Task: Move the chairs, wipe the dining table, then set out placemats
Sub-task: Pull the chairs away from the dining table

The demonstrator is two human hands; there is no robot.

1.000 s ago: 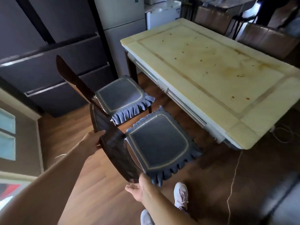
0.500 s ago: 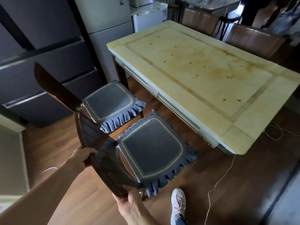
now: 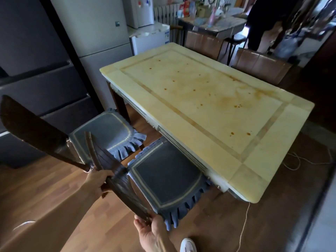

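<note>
Left hand [image 3: 97, 182], right hand [image 3: 152, 231] around chair backrest [image 3: 125, 190]

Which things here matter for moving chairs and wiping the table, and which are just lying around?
Job: near chair, held at its backrest by the left hand and right hand; second chair beside it; stained dining table; two brown chairs across it.
Lying about: floor cord; fridge; cluttered far table.
</note>
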